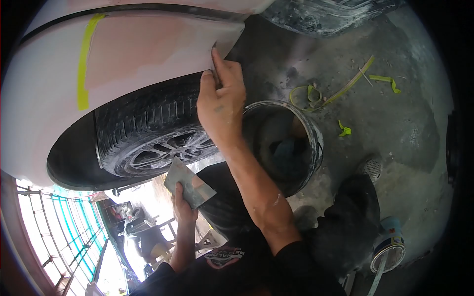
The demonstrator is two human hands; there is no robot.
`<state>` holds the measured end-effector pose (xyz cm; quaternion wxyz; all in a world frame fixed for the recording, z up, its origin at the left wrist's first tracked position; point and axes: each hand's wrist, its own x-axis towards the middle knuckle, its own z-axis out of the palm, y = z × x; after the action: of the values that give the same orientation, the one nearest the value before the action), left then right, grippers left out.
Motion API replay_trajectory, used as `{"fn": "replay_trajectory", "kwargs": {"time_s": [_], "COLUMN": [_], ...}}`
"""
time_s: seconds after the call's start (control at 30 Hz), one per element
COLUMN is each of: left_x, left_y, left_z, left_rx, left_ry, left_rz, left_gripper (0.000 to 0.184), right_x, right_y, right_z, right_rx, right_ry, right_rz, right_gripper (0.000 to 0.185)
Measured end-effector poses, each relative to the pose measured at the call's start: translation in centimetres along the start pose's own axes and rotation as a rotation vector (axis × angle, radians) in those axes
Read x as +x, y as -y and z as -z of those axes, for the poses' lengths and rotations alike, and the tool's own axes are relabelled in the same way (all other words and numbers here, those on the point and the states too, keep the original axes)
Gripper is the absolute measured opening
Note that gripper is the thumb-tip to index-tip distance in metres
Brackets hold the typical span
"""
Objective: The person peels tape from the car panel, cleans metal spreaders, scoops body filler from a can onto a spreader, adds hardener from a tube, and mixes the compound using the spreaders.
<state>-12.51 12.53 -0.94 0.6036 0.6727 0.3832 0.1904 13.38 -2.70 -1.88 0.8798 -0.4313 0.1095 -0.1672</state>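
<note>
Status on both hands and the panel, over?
Left hand holds flat plate. Right hand pinches thin blade at car panel. Bucket stands near tire, possible obstacle.

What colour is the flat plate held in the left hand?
The flat plate is grey with a pinkish patch, seen best in the head view.

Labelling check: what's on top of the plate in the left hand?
On the upper face of the plate: a pinkish patch, possibly filler, and the thumb of the left hand. The plate's underside, and any fingers beneath, can't be seen.
</note>
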Motion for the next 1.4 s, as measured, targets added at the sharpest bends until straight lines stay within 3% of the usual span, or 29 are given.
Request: {"fn": "replay_trajectory", "kwargs": {"time_s": [0.27, 0.37, 0.5, 0.8, 1.17, 1.27, 1.3, 1.4], "left_x": [0.3, 0.0, 0.2, 0.5, 0.3, 0.4, 0.6, 0.6], "left_y": [0.2, 0.0, -0.1, 0.2, 0.0, 0.1, 0.2, 0.4], "left_z": [-0.3, -0.7, -0.4, 0.1, 0.1, -0.2, -0.1, 0.7], "left_rx": [-0.014, 0.005, 0.026, -0.008, 0.039, 0.027, 0.015, 0.0], "left_ry": [-0.003, -0.01, 0.016, 0.036, 0.04, 0.028, 0.043, 0.074], "left_rz": [-0.02, -0.036, -0.022, -0.021, -0.01, -0.038, -0.04, -0.035], "left_gripper": [0.042, 0.043, 0.044, 0.043, 0.042, 0.043, 0.043, 0.044], "right_x": [-1.5, 0.7, 1.9, 2.0, -1.3, -1.6, -1.6, 0.1], "right_y": [1.1, -1.4, -5.1, -3.7, 0.8, 1.5, 0.2, -4.8], "right_z": [1.5, 3.7, 3.5, 2.6, -0.3, 1.3, 1.8, 4.0], "right_rx": [-0.021, -0.06, 0.119, 0.114, 0.004, 0.115, 0.049, 0.132], "right_ry": [0.045, -0.023, -0.083, 0.006, 0.004, 0.077, 0.023, -0.089], "right_rz": [0.105, -0.141, -0.234, -0.23, 0.128, -0.014, 0.002, -0.249], "right_gripper": [0.04, 0.04, 0.039, 0.037, 0.04, 0.04, 0.041, 0.04]}}
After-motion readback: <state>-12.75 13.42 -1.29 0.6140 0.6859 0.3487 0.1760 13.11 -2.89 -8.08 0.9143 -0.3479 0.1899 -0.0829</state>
